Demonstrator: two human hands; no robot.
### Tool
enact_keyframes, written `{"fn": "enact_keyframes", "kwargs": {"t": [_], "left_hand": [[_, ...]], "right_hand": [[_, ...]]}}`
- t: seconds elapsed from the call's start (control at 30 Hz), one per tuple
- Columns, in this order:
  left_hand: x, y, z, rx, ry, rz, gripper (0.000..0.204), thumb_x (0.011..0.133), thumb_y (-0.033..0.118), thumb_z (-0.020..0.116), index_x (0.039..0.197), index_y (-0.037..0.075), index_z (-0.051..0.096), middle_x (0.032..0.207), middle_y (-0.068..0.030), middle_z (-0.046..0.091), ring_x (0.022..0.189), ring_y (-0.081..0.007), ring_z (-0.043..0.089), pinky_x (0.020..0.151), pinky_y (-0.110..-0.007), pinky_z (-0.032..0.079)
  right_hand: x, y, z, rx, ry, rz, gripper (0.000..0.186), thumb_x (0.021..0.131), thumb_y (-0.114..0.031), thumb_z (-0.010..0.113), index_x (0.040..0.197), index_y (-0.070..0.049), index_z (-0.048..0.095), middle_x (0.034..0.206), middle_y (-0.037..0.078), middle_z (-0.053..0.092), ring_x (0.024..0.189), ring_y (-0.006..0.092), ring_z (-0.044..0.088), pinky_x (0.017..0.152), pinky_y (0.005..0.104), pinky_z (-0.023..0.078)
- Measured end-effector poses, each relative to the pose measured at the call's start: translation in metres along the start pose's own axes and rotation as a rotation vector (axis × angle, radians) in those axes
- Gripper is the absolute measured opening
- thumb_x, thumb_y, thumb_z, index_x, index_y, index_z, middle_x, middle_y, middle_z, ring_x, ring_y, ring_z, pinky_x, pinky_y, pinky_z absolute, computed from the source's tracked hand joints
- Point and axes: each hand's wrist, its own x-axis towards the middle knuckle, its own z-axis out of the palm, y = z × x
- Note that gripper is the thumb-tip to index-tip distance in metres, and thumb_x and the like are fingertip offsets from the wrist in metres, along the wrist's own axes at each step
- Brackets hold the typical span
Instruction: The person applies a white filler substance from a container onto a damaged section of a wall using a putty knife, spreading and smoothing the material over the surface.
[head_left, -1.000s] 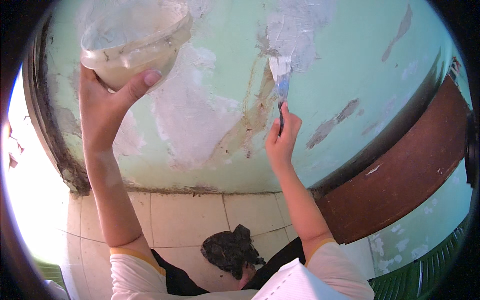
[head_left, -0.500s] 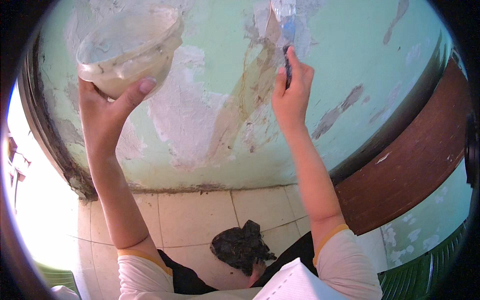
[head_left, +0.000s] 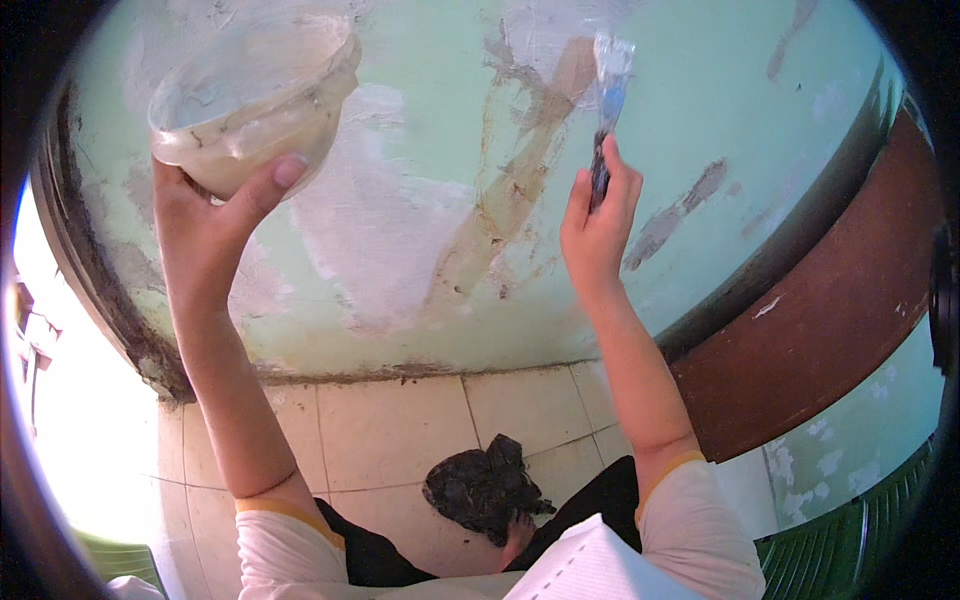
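My left hand (head_left: 215,210) is closed on a translucent whitish plastic bowl (head_left: 270,130), thumb on its near side, holding it tilted at the upper left. White residue coats the inside of the bowl. In my right hand (head_left: 600,225) is a putty knife (head_left: 611,92) with a dark handle and a blade smeared white, pointing up. Behind both hands stands a pale green wall (head_left: 420,130) with white filler patches (head_left: 385,235), brown stains and grey bare spots. Whether the blade touches the wall I cannot tell.
A black crumpled plastic bag (head_left: 485,490) lies on the tiled floor (head_left: 385,430) by my foot. To the right runs a reddish-brown wooden board (head_left: 820,320). Green plastic chairs (head_left: 850,540) show at the lower right and lower left. Bright light comes in at the left.
My right hand has moved down and to the right with the putty knife, whose blade has left the upper white patch. The left hand and bowl have barely shifted.
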Motion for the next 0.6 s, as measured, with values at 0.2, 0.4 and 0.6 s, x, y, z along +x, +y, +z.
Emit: {"fn": "enact_keyframes", "kwargs": {"t": [0.2,0.4,0.6], "left_hand": [[0.001,0.004,0.008,-0.071,-0.055,0.073,0.095,0.064,0.034,0.095,0.137,-0.003,0.047,0.125,-0.0178,0.063,0.115,-0.0289,0.064,0.098,-0.039,0.053],[0.0,0.002,0.012,-0.125,-0.039,0.129,0.095,0.063,0.028,0.097,0.138,-0.002,0.047,0.123,-0.0183,0.065,0.113,-0.0281,0.066,0.095,-0.038,0.057],[-0.002,-0.001,0.016,-0.125,-0.05,0.102,0.099,0.062,0.028,0.097,0.141,-0.003,0.045,0.124,-0.019,0.064,0.115,-0.0289,0.066,0.096,-0.039,0.056]], "right_hand": [[-0.032,0.019,0.01,-0.04,-0.045,0.014,0.056,0.099,-0.004,0.056,0.151,0.002,0.037,0.113,0.022,0.051,0.103,0.0361,0.051,0.091,0.043,0.047],[-0.085,0.0,-0.014,0.032,-0.165,0.11,0.055,0.1,-0.006,0.055,0.152,0.002,0.036,0.114,0.022,0.05,0.103,0.036,0.052,0.09,0.0443,0.047],[-0.003,0.004,-0.028,-0.07,0.003,0.082,0.052,0.101,-0.008,0.056,0.15,0.001,0.04,0.113,0.02,0.05,0.1,0.0324,0.054,0.087,0.0406,0.048]]}}
